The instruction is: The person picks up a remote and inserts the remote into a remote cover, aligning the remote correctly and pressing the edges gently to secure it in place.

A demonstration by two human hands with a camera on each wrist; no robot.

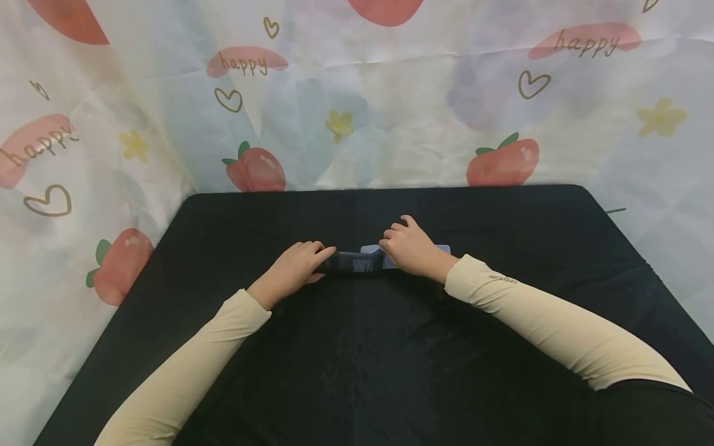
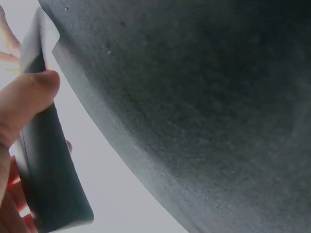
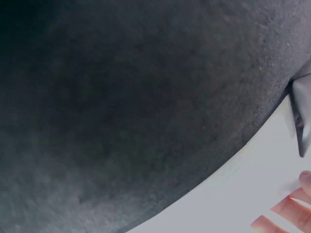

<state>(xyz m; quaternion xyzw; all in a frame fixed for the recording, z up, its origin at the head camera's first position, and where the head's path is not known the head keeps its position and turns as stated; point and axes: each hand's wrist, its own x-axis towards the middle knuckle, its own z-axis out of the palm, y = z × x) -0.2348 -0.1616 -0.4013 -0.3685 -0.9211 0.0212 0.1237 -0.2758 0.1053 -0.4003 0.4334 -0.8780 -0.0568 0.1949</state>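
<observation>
My left hand (image 1: 292,269) grips one end of a long dark box-like object (image 1: 357,263) with a small pale label on its front. In the left wrist view the thumb lies across this dark object (image 2: 53,170), and fingers curl behind it. A light grey flap-like piece (image 2: 48,31) shows at its far end. My right hand (image 1: 413,248) is at the other end, fingers bent, overlapping a flat lilac piece (image 1: 443,249). I cannot tell whether it pinches that piece. In the right wrist view, bent fingers (image 3: 291,208) show near a grey edge (image 3: 302,107).
A black cloth covers the table (image 1: 351,371) beneath both forearms. Behind it and along the left side hangs a pale curtain (image 1: 390,124) printed with strawberries, hearts and lettering.
</observation>
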